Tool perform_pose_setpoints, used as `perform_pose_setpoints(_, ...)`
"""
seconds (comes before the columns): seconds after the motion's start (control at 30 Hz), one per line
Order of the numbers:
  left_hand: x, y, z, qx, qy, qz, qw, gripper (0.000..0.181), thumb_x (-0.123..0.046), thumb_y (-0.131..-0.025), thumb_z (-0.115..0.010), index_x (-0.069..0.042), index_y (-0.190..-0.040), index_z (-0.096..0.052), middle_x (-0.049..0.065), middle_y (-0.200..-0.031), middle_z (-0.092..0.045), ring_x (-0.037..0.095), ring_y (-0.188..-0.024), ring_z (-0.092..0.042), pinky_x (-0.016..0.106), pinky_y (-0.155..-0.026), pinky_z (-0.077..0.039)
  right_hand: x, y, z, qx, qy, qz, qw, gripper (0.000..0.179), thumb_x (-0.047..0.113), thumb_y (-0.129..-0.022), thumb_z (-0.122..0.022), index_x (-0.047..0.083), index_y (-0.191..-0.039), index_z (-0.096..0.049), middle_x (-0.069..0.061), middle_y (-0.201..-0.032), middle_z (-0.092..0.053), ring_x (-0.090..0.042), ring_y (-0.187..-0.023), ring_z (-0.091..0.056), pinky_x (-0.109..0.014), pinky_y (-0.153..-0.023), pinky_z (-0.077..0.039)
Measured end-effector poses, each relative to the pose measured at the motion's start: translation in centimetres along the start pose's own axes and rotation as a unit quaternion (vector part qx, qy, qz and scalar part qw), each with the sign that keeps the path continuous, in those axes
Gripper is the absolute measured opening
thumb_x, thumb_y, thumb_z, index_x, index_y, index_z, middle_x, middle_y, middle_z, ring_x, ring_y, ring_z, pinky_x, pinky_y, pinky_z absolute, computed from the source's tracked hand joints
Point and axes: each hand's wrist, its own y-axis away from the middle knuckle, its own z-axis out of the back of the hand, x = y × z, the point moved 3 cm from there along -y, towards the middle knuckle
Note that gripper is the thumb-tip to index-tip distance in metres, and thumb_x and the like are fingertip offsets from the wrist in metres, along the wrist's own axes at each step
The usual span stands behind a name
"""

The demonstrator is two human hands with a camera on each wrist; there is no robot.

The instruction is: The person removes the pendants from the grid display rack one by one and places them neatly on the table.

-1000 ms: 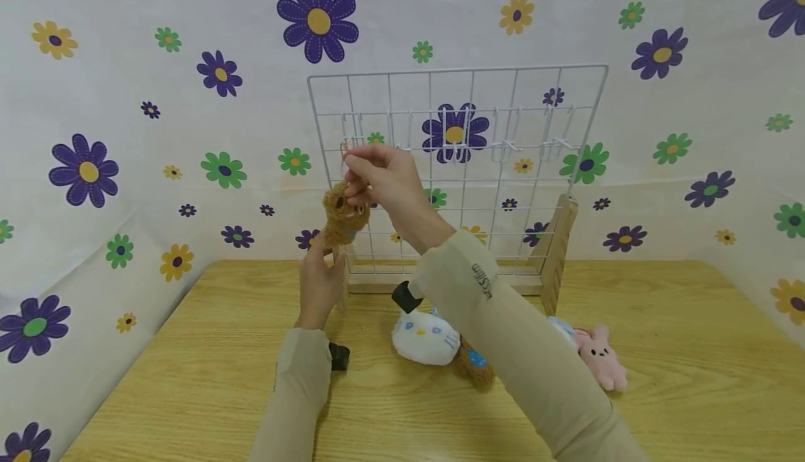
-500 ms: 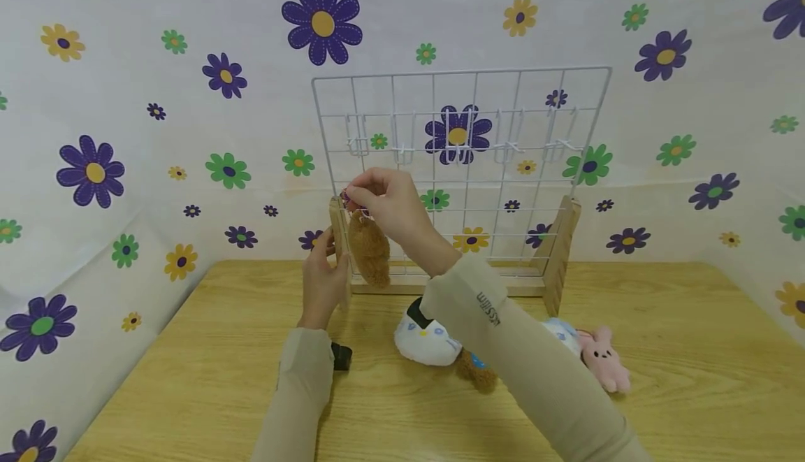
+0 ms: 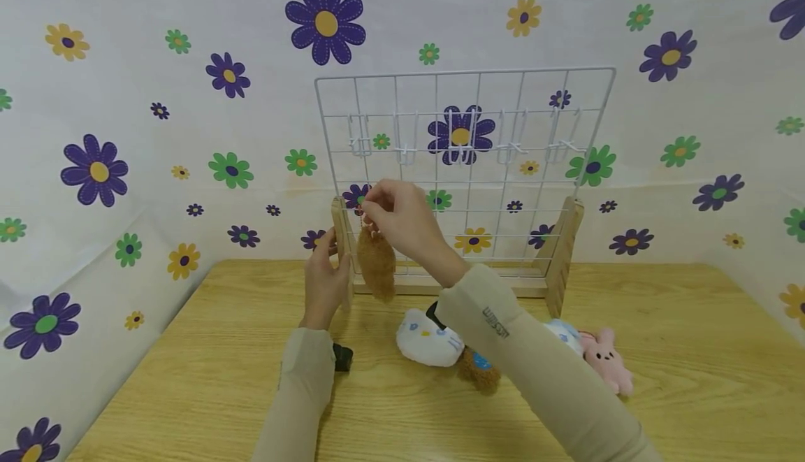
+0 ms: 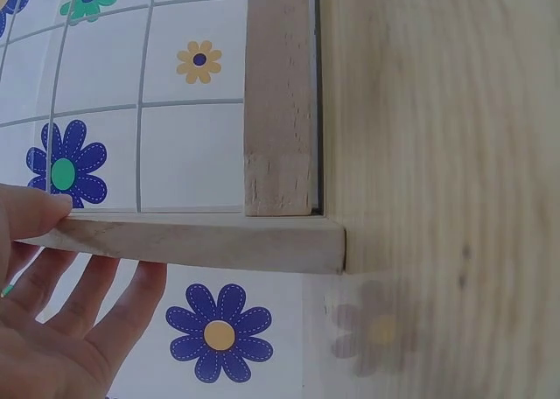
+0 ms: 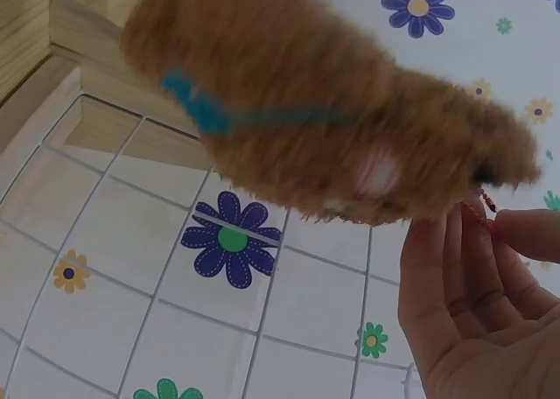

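Note:
My right hand [image 3: 402, 214] pinches the reddish beaded loop [image 5: 488, 202] of a brown plush toy [image 3: 376, 265]. The toy hangs in front of the lower left of a white wire grid rack [image 3: 465, 70]; the right wrist view shows its fuzzy body with a blue band, slightly blurred. My left hand [image 3: 325, 280] holds the rack's left wooden post [image 4: 201, 241], thumb on one side and fingers on the other.
On the wooden table [image 3: 390, 406] lie a white cat-face plush [image 3: 424, 340], another brown plush [image 3: 481, 371], a blue-and-white plush [image 3: 562, 336] partly behind my right sleeve, and a pink plush [image 3: 608, 364]. Several white hooks [image 3: 405, 151] line the grid.
My right hand has come down from the leftmost hook's height and slightly right with the brown plush, which has turned and now hangs below the fingers. My left hand stays at the post.

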Motion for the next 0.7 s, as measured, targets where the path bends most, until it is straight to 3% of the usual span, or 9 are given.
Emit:
perform_pose_setpoints(0.2, -0.1, 0.1, 0.1, -0.004, -0.014, -0.022, 0.9997, 0.049, 0.011, -0.093, -0.063, 0.009, -0.140, -0.051, 0.029, -0.125, -0.063, 0.046, -0.107, -0.064, 0.057, -0.090, -0.055, -0.5, 0.3, 0.4, 0.003, 0.012, 0.012, 0.9999, 0.012, 0.003, -0.101, -0.061, -0.002, -0.095, -0.070, -0.010, -0.083, -0.070, -0.031, -0.077, -0.067, -0.024, -0.061, -0.051)
perform_pose_setpoints(0.37, -0.2, 0.0, 0.2, 0.000, -0.013, -0.008, 0.9999, 0.049, 0.011, -0.093, -0.063, 0.008, -0.141, -0.050, 0.028, -0.126, -0.062, 0.046, -0.109, -0.063, 0.056, -0.091, -0.055, -1.0, 0.4, 0.5, 0.014, 0.004, 0.011, 0.9998, 0.012, 0.002, -0.101, -0.061, -0.003, -0.094, -0.069, -0.011, -0.082, -0.069, -0.029, -0.078, -0.066, -0.024, -0.060, -0.048)
perform_pose_setpoints(0.5, -0.2, 0.0, 0.2, 0.003, -0.002, 0.007, 1.0000, 0.049, 0.010, -0.093, -0.063, 0.008, -0.141, -0.051, 0.027, -0.128, -0.062, 0.045, -0.110, -0.063, 0.056, -0.091, -0.055, -1.8, 0.6, 0.6, 0.040, -0.040, -0.036, 0.9977, 0.012, 0.001, -0.103, -0.057, -0.004, -0.096, -0.065, -0.013, -0.081, -0.069, -0.023, -0.076, -0.067, -0.026, -0.066, -0.056)
perform_pose_setpoints(0.7, 0.0, 0.0, 0.0, 0.009, 0.003, 0.010, 0.9999, 0.049, 0.009, -0.094, -0.062, 0.006, -0.142, -0.051, 0.026, -0.130, -0.061, 0.044, -0.112, -0.063, 0.056, -0.090, -0.055, -3.1, 1.1, 0.5, 0.069, -0.127, -0.104, 0.9840, 0.013, 0.003, -0.106, -0.051, -0.004, -0.104, -0.061, -0.013, -0.082, -0.068, -0.019, -0.074, -0.067, -0.038, -0.071, -0.062)
